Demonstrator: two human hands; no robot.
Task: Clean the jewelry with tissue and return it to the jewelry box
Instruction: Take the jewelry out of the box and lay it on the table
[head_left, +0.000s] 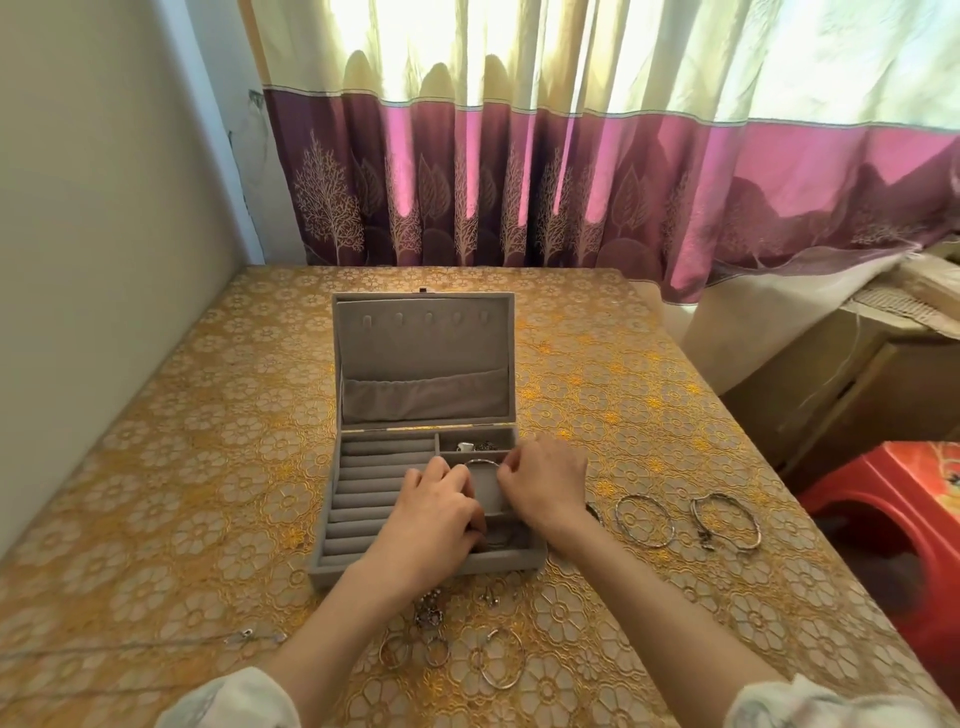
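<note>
Gold floral tablecloth (649, 426), head view: open grey velvet jewelry box (423, 364) at centre. Left hand (434, 512) and right hand (543, 486) each pinch a thin silver bangle (480, 461) over its right compartment, apparently. Light, stiff, slippery: hold by the rim.

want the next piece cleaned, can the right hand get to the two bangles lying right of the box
Probably yes: the two bangles lie in the open beside the right hand, though it is pinching a bangle now.
</note>
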